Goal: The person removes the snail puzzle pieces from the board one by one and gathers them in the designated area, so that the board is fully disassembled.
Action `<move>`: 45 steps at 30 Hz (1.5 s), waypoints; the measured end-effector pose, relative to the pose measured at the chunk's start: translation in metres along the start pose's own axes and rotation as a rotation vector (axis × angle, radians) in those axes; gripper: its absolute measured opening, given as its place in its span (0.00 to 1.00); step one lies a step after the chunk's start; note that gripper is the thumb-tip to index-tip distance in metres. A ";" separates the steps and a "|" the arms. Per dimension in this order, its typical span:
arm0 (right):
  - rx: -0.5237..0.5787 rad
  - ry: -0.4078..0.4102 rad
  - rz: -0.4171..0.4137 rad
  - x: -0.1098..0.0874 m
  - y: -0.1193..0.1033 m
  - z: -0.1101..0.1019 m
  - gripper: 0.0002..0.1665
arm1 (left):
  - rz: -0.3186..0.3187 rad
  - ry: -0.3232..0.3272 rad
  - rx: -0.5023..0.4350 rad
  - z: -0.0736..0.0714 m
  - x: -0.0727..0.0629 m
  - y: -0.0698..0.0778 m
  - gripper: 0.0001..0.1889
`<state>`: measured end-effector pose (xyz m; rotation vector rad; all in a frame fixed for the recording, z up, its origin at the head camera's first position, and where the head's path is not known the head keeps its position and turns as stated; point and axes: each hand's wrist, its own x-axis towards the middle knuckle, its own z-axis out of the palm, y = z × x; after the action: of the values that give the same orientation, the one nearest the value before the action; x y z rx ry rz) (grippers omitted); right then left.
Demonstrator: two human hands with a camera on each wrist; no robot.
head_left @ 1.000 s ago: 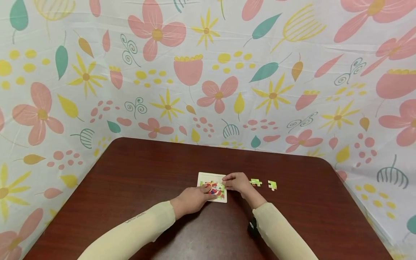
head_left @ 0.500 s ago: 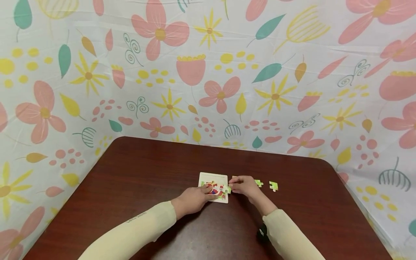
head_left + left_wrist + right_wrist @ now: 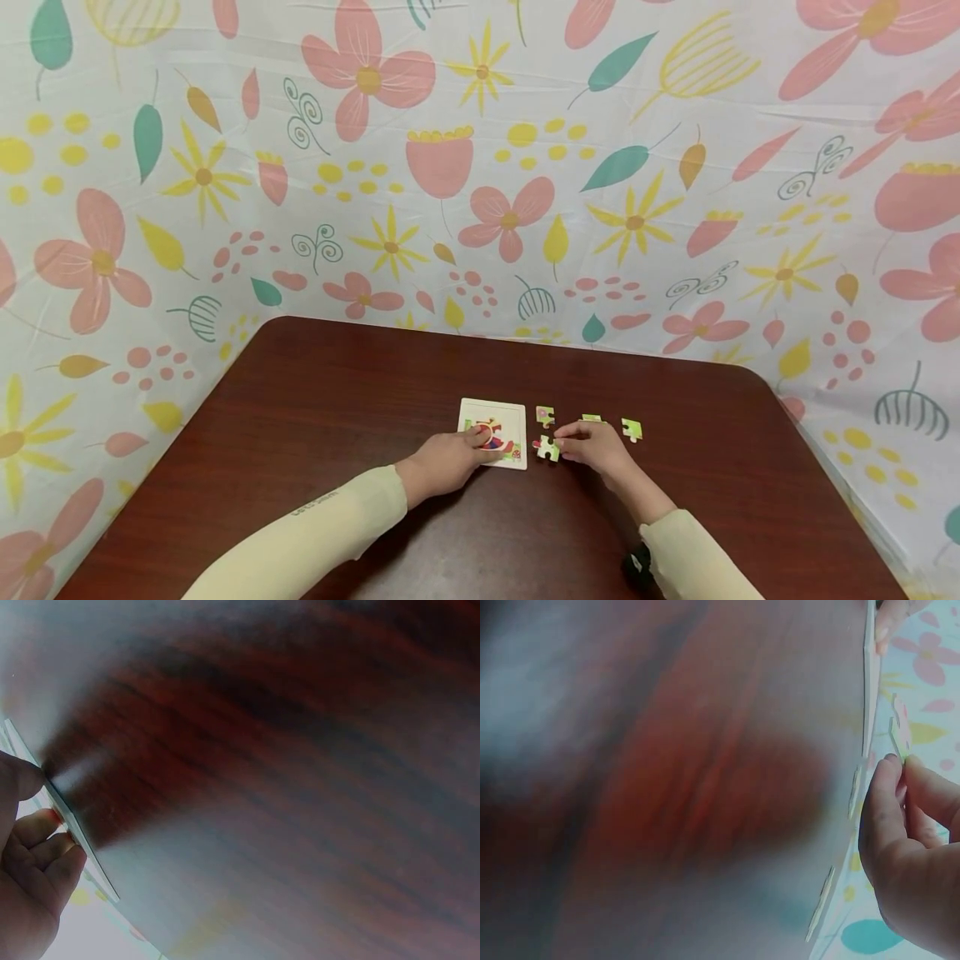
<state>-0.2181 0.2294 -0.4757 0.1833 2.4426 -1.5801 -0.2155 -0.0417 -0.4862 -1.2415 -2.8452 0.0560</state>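
Note:
My left hand [image 3: 442,462] rests on a white-framed jigsaw puzzle board [image 3: 512,410], with fingers and thumb spread over its picture and hiding part of it. Up close in the left wrist view, the board [image 3: 101,883] shows edge-on under the fingertips. To the right of the board, my right hand [image 3: 600,450] pinches a puzzle piece [image 3: 547,448] of white, green and red between thumb and fingers. The right wrist view has this piece [image 3: 900,731] tilted up at the fingertips. One loose puzzle piece [image 3: 544,415], green with a pink spot, lies beside the board's upper right edge.
Another green puzzle piece [image 3: 592,417] is partly hidden behind my right hand, and one more green piece [image 3: 632,429] lies farther right. All sit on a dark brown table [image 3: 360,375]. A flower-patterned cloth [image 3: 480,208] hangs behind it.
My right hand has drawn back from the board to the right, carrying the pinched puzzle piece off it. The piece beside the board has come into sight. My left hand has stayed on the board.

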 end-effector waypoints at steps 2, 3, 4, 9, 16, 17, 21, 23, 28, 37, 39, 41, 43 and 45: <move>0.015 0.003 0.003 -0.001 0.003 -0.003 0.13 | -0.006 0.003 0.002 0.000 0.000 0.000 0.23; 0.018 0.001 0.002 -0.002 0.005 -0.005 0.14 | -0.008 0.004 0.003 0.000 0.000 0.000 0.23; 0.017 -0.001 0.003 -0.002 0.006 -0.007 0.14 | -0.009 0.005 0.006 0.000 0.000 0.000 0.23; 0.001 -0.010 0.004 -0.005 0.010 -0.016 0.15 | -0.003 0.011 0.018 0.001 -0.001 0.000 0.23; -0.023 -0.028 0.007 -0.011 0.010 -0.028 0.16 | 0.000 0.013 0.014 0.003 0.001 -0.001 0.23; -0.030 -0.029 0.005 -0.011 0.010 -0.029 0.16 | 0.000 0.014 0.016 0.004 0.001 -0.002 0.23; -0.046 -0.013 0.015 -0.013 0.011 -0.035 0.14 | 0.000 0.007 0.020 0.004 0.001 -0.002 0.23; -0.060 -0.010 0.023 -0.014 0.012 -0.039 0.14 | -0.001 0.006 0.021 0.004 0.001 -0.002 0.23; -0.088 -0.020 0.035 -0.017 0.014 -0.049 0.15 | -0.007 0.001 0.016 0.005 0.001 -0.002 0.23; -0.077 -0.032 0.060 -0.022 0.026 -0.074 0.17 | -0.007 0.007 0.016 0.005 0.001 -0.002 0.22; -0.063 -0.034 0.071 -0.022 0.029 -0.079 0.18 | -0.009 0.008 0.011 0.004 0.001 -0.002 0.22; -0.052 -0.037 0.082 -0.022 0.033 -0.083 0.18 | -0.012 0.006 0.009 0.003 0.001 -0.001 0.22; -0.035 -0.039 0.091 -0.022 0.036 -0.087 0.18 | -0.012 0.008 0.012 0.003 0.001 -0.001 0.22; -0.020 -0.038 0.100 -0.021 0.039 -0.090 0.18 | -0.013 0.004 0.016 0.003 0.001 -0.001 0.22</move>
<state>-0.1995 0.3277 -0.4692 0.2654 2.3804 -1.5038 -0.2165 -0.0417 -0.4891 -1.2189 -2.8433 0.0757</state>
